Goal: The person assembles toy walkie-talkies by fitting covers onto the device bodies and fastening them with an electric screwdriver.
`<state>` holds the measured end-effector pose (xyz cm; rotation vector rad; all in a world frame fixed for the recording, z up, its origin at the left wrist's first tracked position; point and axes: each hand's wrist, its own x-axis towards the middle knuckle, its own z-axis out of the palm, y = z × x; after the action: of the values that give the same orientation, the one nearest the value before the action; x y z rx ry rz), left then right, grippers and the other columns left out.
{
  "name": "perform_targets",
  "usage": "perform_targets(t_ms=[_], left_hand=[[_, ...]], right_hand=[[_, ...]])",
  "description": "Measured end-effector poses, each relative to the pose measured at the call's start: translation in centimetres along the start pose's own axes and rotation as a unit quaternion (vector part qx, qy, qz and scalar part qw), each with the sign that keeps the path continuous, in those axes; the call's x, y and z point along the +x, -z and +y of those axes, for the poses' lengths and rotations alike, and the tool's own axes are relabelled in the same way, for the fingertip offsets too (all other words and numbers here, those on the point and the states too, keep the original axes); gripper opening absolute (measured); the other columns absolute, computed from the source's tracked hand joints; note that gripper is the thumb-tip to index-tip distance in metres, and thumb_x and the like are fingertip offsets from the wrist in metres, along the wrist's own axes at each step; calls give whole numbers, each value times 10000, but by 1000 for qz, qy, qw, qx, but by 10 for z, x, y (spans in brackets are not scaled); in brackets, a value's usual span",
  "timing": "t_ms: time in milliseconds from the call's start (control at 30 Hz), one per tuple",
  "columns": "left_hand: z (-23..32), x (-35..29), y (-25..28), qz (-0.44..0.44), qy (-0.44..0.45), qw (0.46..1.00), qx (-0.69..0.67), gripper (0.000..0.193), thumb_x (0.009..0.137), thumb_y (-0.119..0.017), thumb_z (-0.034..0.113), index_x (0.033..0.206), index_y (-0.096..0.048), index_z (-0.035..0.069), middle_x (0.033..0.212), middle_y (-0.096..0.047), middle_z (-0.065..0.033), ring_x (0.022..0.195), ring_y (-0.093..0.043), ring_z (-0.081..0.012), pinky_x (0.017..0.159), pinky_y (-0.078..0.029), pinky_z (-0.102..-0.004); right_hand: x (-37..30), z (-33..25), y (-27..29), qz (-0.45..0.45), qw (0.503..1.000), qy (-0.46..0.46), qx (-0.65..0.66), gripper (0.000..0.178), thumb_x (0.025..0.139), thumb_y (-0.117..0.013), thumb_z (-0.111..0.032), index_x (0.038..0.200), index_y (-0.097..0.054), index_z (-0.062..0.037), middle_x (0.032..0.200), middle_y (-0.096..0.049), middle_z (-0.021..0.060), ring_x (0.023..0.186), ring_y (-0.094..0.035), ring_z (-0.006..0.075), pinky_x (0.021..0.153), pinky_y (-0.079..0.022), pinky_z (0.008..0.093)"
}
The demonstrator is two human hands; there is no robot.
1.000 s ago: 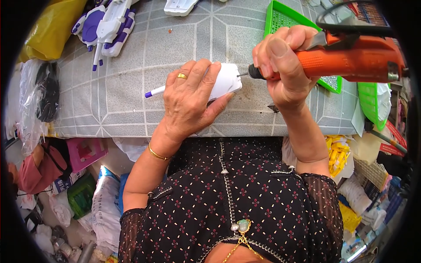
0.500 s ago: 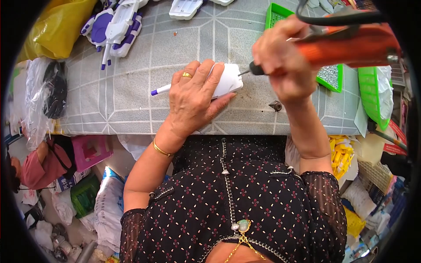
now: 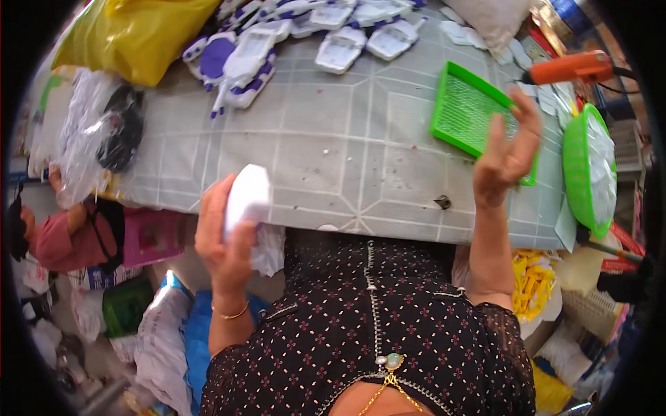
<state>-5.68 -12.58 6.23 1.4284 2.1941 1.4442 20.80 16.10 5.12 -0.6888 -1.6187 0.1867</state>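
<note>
Near the table's front edge, my left hand (image 3: 223, 232) is closed round a white plastic casing (image 3: 248, 194), held up off the cloth. The fingers hide part of the casing. My right hand (image 3: 508, 149) is raised over the near end of a green tray (image 3: 438, 132), fingers apart and nothing in them. Small shiny metal pieces, too small to name, lie in that tray. An orange electric screwdriver (image 3: 572, 68), with a black cable at its rear, is beyond my right hand and apart from it.
White and purple plastic assemblies (image 3: 340, 50) are heaped at the back, beside a yellow bag (image 3: 135, 38). A green basket (image 3: 577, 166) with white contents stands at the right. One small dark metal piece (image 3: 442, 202) lies near the front edge. Another person's sleeve (image 3: 61, 239) shows at the left.
My right hand has let go of the screwdriver, which is now farther back. My left hand has lifted the casing off the table and drawn it left and nearer to me.
</note>
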Motion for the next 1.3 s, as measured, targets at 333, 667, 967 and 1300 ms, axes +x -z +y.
perform_targets(t_ms=[333, 667, 967, 1300], left_hand=[[-207, -111, 37, 10, 602, 666, -440, 558, 1000, -552, 530, 1163, -673, 10, 1015, -753, -133, 763, -748, -308, 534, -598, -447], [-247, -72, 12, -148, 249, 940, 179, 420, 913, -643, 345, 889, -707, -69, 916, -719, -264, 897, -693, -396, 777, -514, -468], [3, 0, -14, -150, 162, 927, -304, 695, 1023, -479, 559, 1351, -538, -50, 1226, -665, -223, 963, -690, -262, 782, -570, -373], [-20, 50, -116, -195, 308, 524, -770, 614, 1030, -420, 556, 1369, -545, 59, 1270, -631, -222, 997, -673, -360, 808, -584, -470]], right_hand=[[7, 48, -190, -353, 899, 218, -137, 462, 904, -704, -300, 1294, -622, -68, 1339, -615, 141, 1238, -570, 344, 1053, -435, 423], [-24, 4, -163, -409, 867, 246, -141, 325, 780, -784, -197, 1028, -635, -49, 1152, -665, 127, 1071, -626, 315, 876, -485, 435], [-29, -103, -79, -311, 916, 165, 193, 346, 794, -756, -99, 1099, -610, -27, 1128, -671, 136, 1048, -645, 308, 890, -501, 439], [8, -35, -61, -356, 922, 24, 152, 209, 843, -710, -168, 1021, -699, -59, 1065, -709, 119, 1036, -663, 287, 959, -469, 414]])
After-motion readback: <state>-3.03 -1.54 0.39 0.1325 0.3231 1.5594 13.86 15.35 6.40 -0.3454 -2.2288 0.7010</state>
